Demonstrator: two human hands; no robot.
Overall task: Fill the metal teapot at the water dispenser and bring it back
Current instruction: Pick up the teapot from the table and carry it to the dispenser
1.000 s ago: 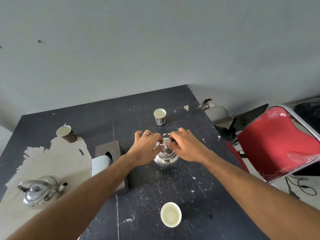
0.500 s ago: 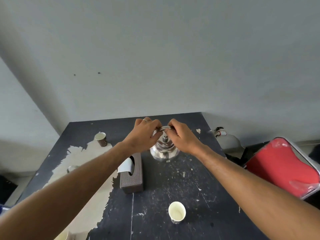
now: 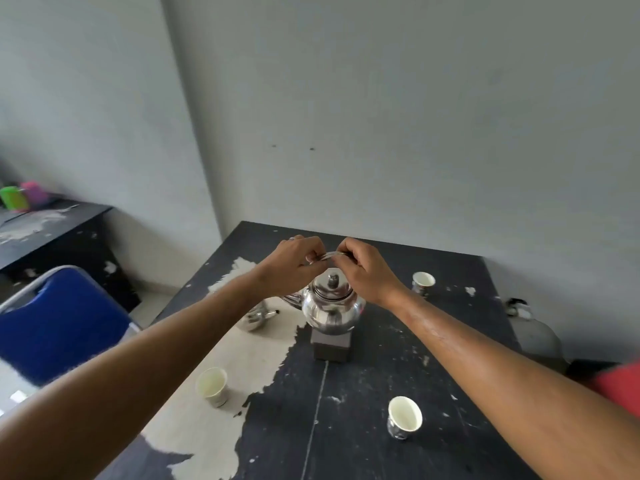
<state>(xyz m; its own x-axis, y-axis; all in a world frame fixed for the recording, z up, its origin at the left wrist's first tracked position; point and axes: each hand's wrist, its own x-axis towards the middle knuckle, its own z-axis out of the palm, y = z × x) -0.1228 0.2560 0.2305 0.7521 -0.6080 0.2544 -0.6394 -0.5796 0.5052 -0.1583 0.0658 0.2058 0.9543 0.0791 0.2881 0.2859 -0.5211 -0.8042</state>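
A shiny round metal teapot [image 3: 331, 311] with a lidded top and small knob hangs above the dark table [image 3: 398, 382], lifted over a brown tissue box [image 3: 330, 346]. Both hands grip its thin wire handle from either side: my left hand [image 3: 294, 268] on the left end, my right hand [image 3: 365, 271] on the right end. A ring shows on my left hand. The spout is hidden behind my left wrist.
A second metal teapot [image 3: 256, 318] rests on the table's worn pale patch. Three paper cups stand at the front left [image 3: 212, 386], front right [image 3: 403, 417] and back right [image 3: 423, 282]. A blue chair [image 3: 59, 323] is left, a large water jug [image 3: 535, 337] right.
The teapot has risen off the table with both hands on its handle, and now hangs over the tissue box. My view has swung left, bringing the blue chair and a side table into sight.
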